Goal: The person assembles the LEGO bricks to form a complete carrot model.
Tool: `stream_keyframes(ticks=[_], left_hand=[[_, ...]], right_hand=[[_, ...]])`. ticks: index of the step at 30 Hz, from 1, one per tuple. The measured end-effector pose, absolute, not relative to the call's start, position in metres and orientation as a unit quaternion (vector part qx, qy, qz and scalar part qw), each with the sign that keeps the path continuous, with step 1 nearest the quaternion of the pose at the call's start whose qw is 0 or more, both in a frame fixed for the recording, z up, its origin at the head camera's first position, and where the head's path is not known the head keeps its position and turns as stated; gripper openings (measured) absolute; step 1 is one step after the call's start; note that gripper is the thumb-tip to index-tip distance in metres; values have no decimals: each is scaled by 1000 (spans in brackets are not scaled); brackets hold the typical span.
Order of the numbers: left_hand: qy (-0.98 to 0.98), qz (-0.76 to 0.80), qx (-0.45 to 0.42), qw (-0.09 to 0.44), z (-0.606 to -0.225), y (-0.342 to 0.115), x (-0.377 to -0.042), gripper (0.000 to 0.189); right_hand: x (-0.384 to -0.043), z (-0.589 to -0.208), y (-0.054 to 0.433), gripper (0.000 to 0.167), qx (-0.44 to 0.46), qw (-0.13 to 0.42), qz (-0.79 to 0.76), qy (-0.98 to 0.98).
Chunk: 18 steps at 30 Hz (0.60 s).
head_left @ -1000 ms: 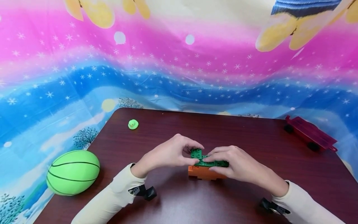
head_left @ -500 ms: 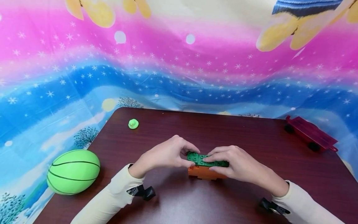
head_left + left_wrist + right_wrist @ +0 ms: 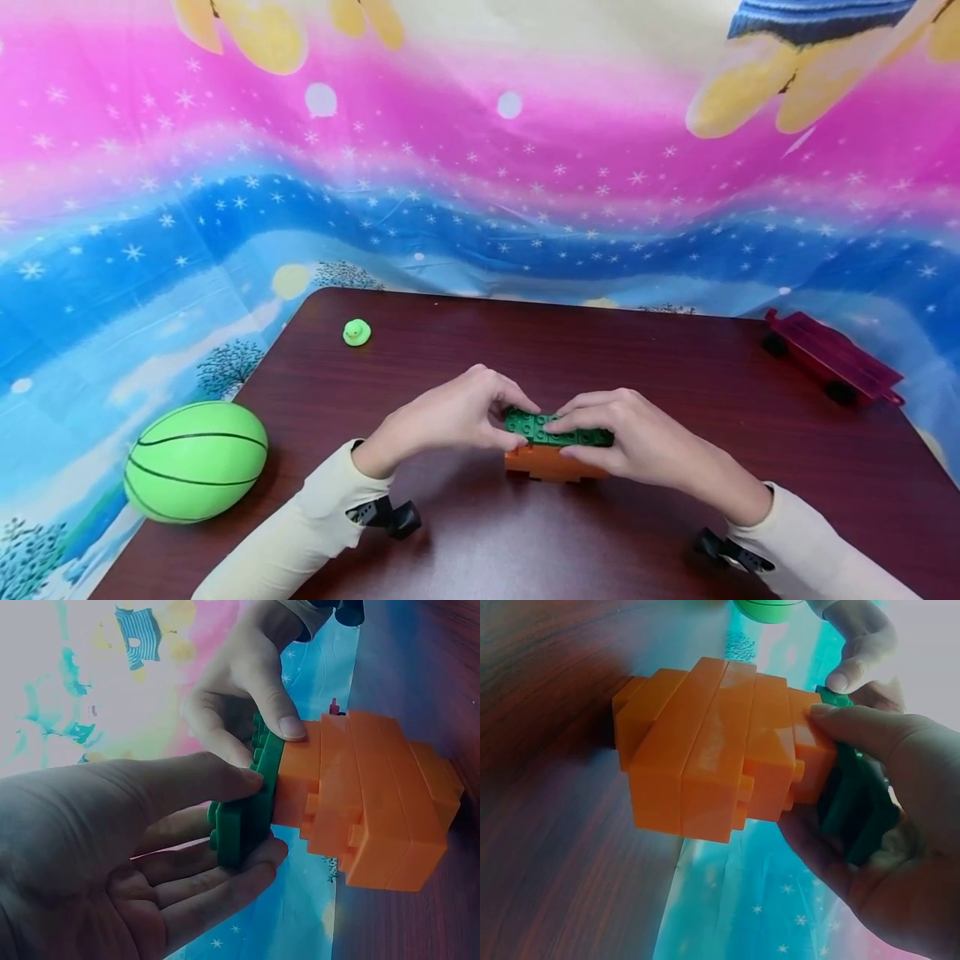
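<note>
A stack of orange toy bricks (image 3: 555,463) stands on the table, built in steps that widen in the middle, as both wrist views show. Green studded bricks (image 3: 855,806) form a layer along its top. My left hand (image 3: 457,414) pinches a green brick (image 3: 231,836) at the left end of that layer, thumb on the near side and fingers on the far side. Opposite it, my right hand (image 3: 637,442) holds the green layer and upper stack, its thumb pressed on the topmost orange brick (image 3: 814,754). The fingers hide part of the green layer.
A green ball (image 3: 197,462) with black lines sits at the table's left edge. Farther back is a small green rubber duck (image 3: 357,332). A dark red toy cart (image 3: 836,354) with black wheels stands at the back right. Behind the table (image 3: 450,333) hangs a printed cloth (image 3: 480,183).
The green brick in my left hand has come down and a little left, from raised above the green layer to about level with it. My right hand stays in place.
</note>
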<state>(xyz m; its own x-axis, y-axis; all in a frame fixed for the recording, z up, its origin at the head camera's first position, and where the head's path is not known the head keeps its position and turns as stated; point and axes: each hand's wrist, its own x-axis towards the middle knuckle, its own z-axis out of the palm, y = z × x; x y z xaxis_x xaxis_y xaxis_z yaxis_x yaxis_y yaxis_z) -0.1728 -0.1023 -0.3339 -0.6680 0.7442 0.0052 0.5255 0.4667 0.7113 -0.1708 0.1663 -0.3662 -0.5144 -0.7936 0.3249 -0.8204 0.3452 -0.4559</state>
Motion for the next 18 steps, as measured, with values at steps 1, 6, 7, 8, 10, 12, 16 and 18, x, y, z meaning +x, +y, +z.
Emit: stream_keyframes(ticks=[1, 6, 7, 8, 10, 12, 16, 18], left_hand=[[842, 353, 379, 152, -334, -102, -173, 28], [839, 357, 384, 145, -336, -102, -173, 28], [838, 358, 385, 145, -336, -102, -173, 28], [837, 360, 385, 145, -337, -102, -172, 27], [836, 362, 388, 141, -337, -102, -173, 27], [834, 366, 388, 142, -339, -103, -173, 27], [829, 377, 386, 145, -341, -104, -174, 29], [828, 381, 386, 142, -343, -103, -175, 29]], right_hand=[[-171, -366, 166, 26, 494, 23, 293, -818], [-173, -366, 166, 25, 499, 20, 298, -814], [-173, -366, 166, 25, 501, 22, 297, -812], [-173, -367, 166, 25, 503, 24, 298, -811], [-174, -367, 166, 25, 507, 29, 298, -808], [-174, -368, 166, 25, 509, 32, 299, -807], [-174, -370, 166, 26, 507, 35, 301, -807], [-175, -370, 167, 25, 507, 40, 297, -808]])
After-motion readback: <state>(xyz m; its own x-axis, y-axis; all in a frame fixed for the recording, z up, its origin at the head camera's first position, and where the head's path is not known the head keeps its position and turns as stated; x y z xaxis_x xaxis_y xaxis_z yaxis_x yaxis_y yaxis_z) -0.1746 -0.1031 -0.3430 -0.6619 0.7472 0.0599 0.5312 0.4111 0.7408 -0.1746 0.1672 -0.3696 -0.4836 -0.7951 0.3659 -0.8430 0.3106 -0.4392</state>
